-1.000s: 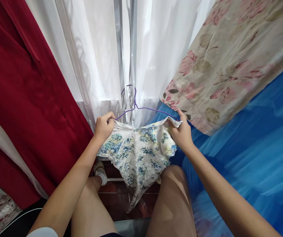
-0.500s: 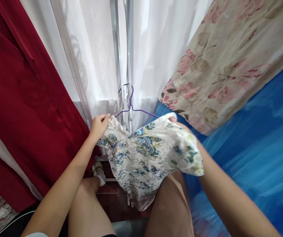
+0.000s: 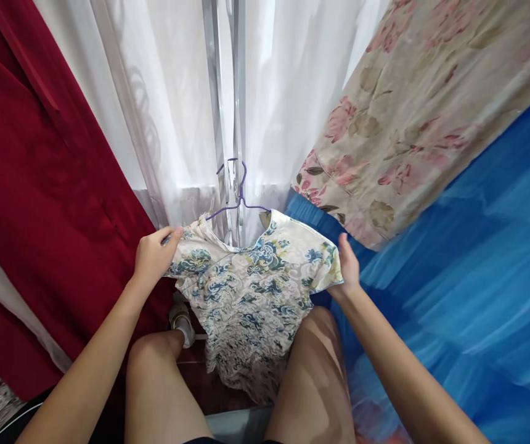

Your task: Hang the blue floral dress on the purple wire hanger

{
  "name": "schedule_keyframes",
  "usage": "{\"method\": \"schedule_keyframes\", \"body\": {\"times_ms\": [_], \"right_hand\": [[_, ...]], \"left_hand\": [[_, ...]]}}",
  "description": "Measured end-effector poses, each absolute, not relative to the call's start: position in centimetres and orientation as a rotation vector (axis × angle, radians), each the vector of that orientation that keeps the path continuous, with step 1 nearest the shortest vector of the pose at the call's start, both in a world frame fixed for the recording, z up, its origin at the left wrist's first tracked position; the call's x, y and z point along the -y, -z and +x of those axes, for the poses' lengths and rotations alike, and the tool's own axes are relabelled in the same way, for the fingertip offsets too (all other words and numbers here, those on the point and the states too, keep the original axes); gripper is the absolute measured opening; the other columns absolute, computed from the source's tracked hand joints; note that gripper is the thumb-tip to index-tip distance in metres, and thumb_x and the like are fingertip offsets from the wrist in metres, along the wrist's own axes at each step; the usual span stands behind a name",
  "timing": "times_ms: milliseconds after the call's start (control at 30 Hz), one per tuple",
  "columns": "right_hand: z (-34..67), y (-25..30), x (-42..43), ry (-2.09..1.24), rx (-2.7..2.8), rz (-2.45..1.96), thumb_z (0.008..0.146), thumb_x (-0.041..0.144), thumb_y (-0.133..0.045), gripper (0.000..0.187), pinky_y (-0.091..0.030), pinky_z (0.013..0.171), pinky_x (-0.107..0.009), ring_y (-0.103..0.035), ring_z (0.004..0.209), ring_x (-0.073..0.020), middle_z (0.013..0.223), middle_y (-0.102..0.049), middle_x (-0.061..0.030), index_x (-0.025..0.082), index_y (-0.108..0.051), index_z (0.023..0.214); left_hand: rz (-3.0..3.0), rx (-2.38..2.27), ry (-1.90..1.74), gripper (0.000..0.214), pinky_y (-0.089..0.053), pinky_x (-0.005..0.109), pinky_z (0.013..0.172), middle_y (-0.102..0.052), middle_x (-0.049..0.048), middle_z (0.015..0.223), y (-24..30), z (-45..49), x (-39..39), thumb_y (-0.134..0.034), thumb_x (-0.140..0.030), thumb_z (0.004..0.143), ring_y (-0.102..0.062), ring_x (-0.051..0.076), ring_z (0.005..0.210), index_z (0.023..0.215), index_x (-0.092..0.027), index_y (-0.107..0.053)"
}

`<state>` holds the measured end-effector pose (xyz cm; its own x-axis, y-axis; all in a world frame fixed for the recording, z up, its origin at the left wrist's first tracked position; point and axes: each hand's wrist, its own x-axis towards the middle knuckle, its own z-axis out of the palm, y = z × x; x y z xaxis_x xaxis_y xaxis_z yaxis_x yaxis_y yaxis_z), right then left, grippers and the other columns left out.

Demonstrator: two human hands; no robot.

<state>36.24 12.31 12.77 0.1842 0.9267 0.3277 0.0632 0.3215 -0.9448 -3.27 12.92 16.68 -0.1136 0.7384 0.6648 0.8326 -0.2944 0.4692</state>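
Observation:
A small white garment with a blue and green flower print [image 3: 251, 290] hangs on a thin purple wire hanger [image 3: 240, 196] in front of me. My left hand [image 3: 153, 256] pinches the garment's left sleeve edge, fingers closed on the cloth. On the other side, my right hand [image 3: 349, 265] grips the right sleeve edge from behind. The hanger's hook rests against a metal rack pole [image 3: 228, 111]. The lower part of the garment drapes between my bare knees.
A dark red cloth [image 3: 38, 185] hangs at the left, sheer white curtains [image 3: 172, 105] at the middle. A beige cloth with pink flowers [image 3: 422, 111] hangs at the right above blue netting [image 3: 468, 265]. A foot in a white sock [image 3: 182, 320] shows on the dark floor.
The garment now covers both hanger shoulders and lies spread flat. My left hand moved left and down along the sleeve. My right hand came out from under the cloth to its right edge.

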Motion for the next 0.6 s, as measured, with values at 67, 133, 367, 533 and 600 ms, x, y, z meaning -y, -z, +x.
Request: {"method": "schedule_keyframes", "body": {"times_ms": [67,133,367,533,600], "right_hand": [[36.8,-13.0,-11.1,-0.906,1.116,-0.973,0.081,0.080,-0.049,0.066,-0.053,0.061,-0.034,-0.067,0.068,-0.0259,0.065,-0.068,-0.0071,0.017,-0.072,0.081],[36.6,-13.7,-10.1,-0.881,1.061,-0.920,0.076,0.065,-0.070,0.046,-0.047,0.052,-0.027,-0.058,0.056,-0.0184,0.060,-0.062,-0.0003,0.019,-0.069,0.077],[33.5,-15.8,-9.2,-0.799,0.875,-0.813,0.076,0.046,-0.077,0.031,-0.034,0.047,-0.022,-0.041,0.051,-0.0101,0.062,-0.050,0.0049,0.018,-0.063,0.075],[32.3,-14.6,-5.7,-0.629,0.762,-0.896,0.083,0.050,-0.069,0.035,-0.036,0.052,-0.023,-0.042,0.056,-0.0110,0.067,-0.050,0.0037,0.017,-0.060,0.076],[31.7,-13.5,-3.0,-0.410,0.820,-0.982,0.090,0.049,-0.062,0.035,-0.034,0.053,-0.022,-0.042,0.058,-0.0112,0.067,-0.049,0.0030,0.017,-0.061,0.075]], "left_hand": [[-1.980,1.772,1.508,0.040,-0.036,0.022,0.063,-0.066,0.0006,0.072,-16.6,-3.5,-12.1,-0.054,-0.051,0.092,-0.055,0.014,0.068,0.085,-0.017,-0.072],[-1.902,1.719,1.597,0.037,-0.038,0.022,0.063,-0.066,-0.0006,0.073,-17.4,-3.6,-11.4,-0.058,-0.050,0.090,-0.057,0.014,0.070,0.085,-0.017,-0.072],[-1.844,1.538,1.601,0.026,-0.046,0.024,0.072,-0.072,0.0009,0.086,-23.2,-3.2,-11.4,-0.065,-0.043,0.087,-0.065,0.017,0.080,0.091,-0.019,-0.072],[-2.101,1.326,1.351,0.031,-0.043,0.036,0.101,-0.067,0.0057,0.118,-24.1,-0.9,-12.0,-0.061,-0.030,0.088,-0.059,0.024,0.113,0.117,-0.022,-0.067],[-2.164,1.268,1.279,0.045,-0.038,0.041,0.108,-0.063,0.0070,0.126,-22.9,0.1,-12.1,-0.060,-0.025,0.087,-0.054,0.027,0.120,0.131,-0.023,-0.058]]}}
